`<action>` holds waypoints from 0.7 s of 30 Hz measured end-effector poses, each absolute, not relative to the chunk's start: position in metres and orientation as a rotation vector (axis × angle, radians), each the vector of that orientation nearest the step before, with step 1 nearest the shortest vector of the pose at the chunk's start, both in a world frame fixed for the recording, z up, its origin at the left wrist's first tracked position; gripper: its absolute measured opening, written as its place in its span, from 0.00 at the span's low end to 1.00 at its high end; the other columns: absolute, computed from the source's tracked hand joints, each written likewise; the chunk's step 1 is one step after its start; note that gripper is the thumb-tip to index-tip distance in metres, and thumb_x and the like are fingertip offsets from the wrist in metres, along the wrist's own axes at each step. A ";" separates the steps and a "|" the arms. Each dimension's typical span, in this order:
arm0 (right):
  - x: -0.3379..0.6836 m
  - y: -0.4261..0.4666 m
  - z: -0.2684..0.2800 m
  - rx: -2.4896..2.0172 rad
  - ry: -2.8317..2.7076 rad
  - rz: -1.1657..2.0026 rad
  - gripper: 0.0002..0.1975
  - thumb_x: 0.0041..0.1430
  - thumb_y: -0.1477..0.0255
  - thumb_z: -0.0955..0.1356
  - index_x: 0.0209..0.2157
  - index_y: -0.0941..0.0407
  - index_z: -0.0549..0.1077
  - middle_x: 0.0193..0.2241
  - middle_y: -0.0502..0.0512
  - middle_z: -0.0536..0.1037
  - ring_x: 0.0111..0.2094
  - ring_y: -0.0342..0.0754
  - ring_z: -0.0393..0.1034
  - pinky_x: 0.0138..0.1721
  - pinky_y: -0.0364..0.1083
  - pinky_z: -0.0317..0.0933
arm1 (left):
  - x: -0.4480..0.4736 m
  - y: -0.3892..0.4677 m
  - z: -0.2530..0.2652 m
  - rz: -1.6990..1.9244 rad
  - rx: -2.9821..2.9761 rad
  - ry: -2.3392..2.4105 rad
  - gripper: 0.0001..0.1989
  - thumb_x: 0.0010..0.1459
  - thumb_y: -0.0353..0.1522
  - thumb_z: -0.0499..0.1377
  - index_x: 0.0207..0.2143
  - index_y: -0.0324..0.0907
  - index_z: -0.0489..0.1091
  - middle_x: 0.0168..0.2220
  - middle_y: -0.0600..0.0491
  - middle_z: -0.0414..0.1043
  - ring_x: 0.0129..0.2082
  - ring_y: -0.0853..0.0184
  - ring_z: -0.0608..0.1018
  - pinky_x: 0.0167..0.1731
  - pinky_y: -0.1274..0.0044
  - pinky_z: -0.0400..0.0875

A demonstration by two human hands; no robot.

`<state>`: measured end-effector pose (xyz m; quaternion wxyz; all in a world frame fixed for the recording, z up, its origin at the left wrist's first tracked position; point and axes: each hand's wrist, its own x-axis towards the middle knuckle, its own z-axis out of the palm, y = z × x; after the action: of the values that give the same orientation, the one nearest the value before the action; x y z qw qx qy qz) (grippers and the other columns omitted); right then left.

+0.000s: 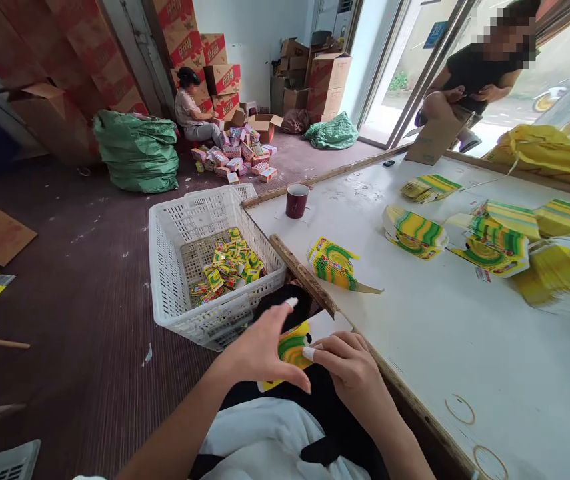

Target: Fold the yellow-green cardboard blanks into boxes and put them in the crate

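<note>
Both hands hold one flat yellow-green printed cardboard carton blank (292, 347) over the lap, just off the white bench (429, 347) edge: left hand (259, 353) spread wide with thumb under, right hand (349, 373) pinching its edge, taped fingertips. Grip looks loose, though the blank is partly hidden; it could slip to the floor, missing the white plastic basket (175, 267).

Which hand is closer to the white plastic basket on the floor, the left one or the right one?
Left. The left hand is just below the white basket; the right hand is farther right, by the table edge.
</note>
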<state>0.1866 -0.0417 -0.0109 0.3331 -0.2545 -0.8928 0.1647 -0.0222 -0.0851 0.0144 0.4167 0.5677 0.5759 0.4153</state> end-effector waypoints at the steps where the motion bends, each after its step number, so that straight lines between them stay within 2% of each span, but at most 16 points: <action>1: 0.183 -0.044 -0.010 -0.642 -2.318 0.420 0.16 0.66 0.80 0.62 0.38 0.48 0.77 0.32 0.50 0.81 0.34 0.48 0.70 0.37 0.49 0.61 | -0.017 -0.086 0.014 0.947 1.474 1.479 0.46 0.24 0.40 0.77 0.51 0.44 0.70 0.49 0.43 0.75 0.50 0.47 0.76 0.50 0.63 0.70; 4: 0.174 -0.048 -0.014 -0.771 -2.028 0.434 0.16 0.63 0.76 0.66 0.50 0.47 0.73 0.45 0.55 0.78 0.46 0.52 0.70 0.46 0.52 0.63 | -0.003 -0.087 0.007 0.805 1.511 1.645 0.29 0.39 0.34 0.71 0.46 0.44 0.68 0.38 0.51 0.76 0.37 0.56 0.78 0.38 0.69 0.73; 6: 0.173 -0.047 -0.018 -0.948 -1.688 0.577 0.25 0.58 0.69 0.71 0.57 0.50 0.67 0.51 0.59 0.74 0.49 0.55 0.69 0.48 0.55 0.64 | 0.002 -0.088 0.004 0.765 1.568 1.739 0.26 0.43 0.31 0.66 0.47 0.44 0.65 0.40 0.51 0.75 0.38 0.58 0.77 0.40 0.68 0.72; 8: 0.173 -0.044 -0.020 -1.062 -1.419 0.905 0.27 0.54 0.61 0.73 0.54 0.53 0.69 0.48 0.60 0.76 0.44 0.56 0.72 0.45 0.55 0.66 | 0.004 -0.089 0.003 0.721 1.678 1.714 0.31 0.42 0.30 0.66 0.51 0.43 0.61 0.46 0.48 0.73 0.43 0.56 0.76 0.44 0.66 0.72; 10: 0.171 -0.041 -0.020 -1.094 -1.196 1.322 0.21 0.52 0.57 0.73 0.45 0.55 0.75 0.38 0.57 0.80 0.37 0.54 0.74 0.40 0.52 0.68 | 0.007 -0.092 0.003 0.729 1.748 1.625 0.35 0.43 0.31 0.65 0.55 0.43 0.57 0.49 0.47 0.71 0.46 0.55 0.76 0.47 0.65 0.71; 12: 0.167 -0.042 -0.020 -1.062 -0.941 1.703 0.19 0.48 0.56 0.74 0.37 0.55 0.77 0.30 0.54 0.81 0.34 0.54 0.75 0.37 0.50 0.69 | 0.012 -0.094 0.004 0.798 1.759 1.561 0.36 0.45 0.32 0.65 0.56 0.43 0.55 0.49 0.46 0.72 0.46 0.56 0.76 0.47 0.65 0.72; 15: 0.156 -0.051 -0.024 -0.932 -0.671 2.133 0.18 0.42 0.57 0.76 0.31 0.54 0.78 0.23 0.53 0.79 0.32 0.55 0.76 0.36 0.51 0.71 | 0.020 -0.095 0.004 0.926 1.746 1.540 0.35 0.47 0.34 0.64 0.56 0.43 0.55 0.47 0.47 0.72 0.45 0.56 0.77 0.46 0.65 0.73; 18: 0.148 -0.059 -0.031 -0.822 -0.644 2.317 0.18 0.43 0.56 0.75 0.31 0.54 0.79 0.25 0.55 0.81 0.34 0.55 0.77 0.40 0.51 0.71 | 0.024 -0.094 0.003 0.981 1.717 1.557 0.35 0.47 0.35 0.65 0.56 0.43 0.54 0.44 0.49 0.72 0.42 0.59 0.78 0.44 0.67 0.74; 21: 0.149 -0.059 -0.037 -0.790 -0.859 2.159 0.26 0.52 0.45 0.67 0.37 0.52 0.79 0.32 0.58 0.82 0.37 0.55 0.77 0.40 0.53 0.71 | 0.020 -0.092 -0.002 0.991 1.717 1.632 0.35 0.49 0.36 0.66 0.56 0.43 0.54 0.44 0.49 0.71 0.43 0.58 0.78 0.44 0.67 0.75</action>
<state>0.1488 -0.0593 -0.0368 0.3370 -0.3032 -0.3294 0.8283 0.0205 -0.0921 -0.0016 0.2830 0.6412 0.6096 0.3703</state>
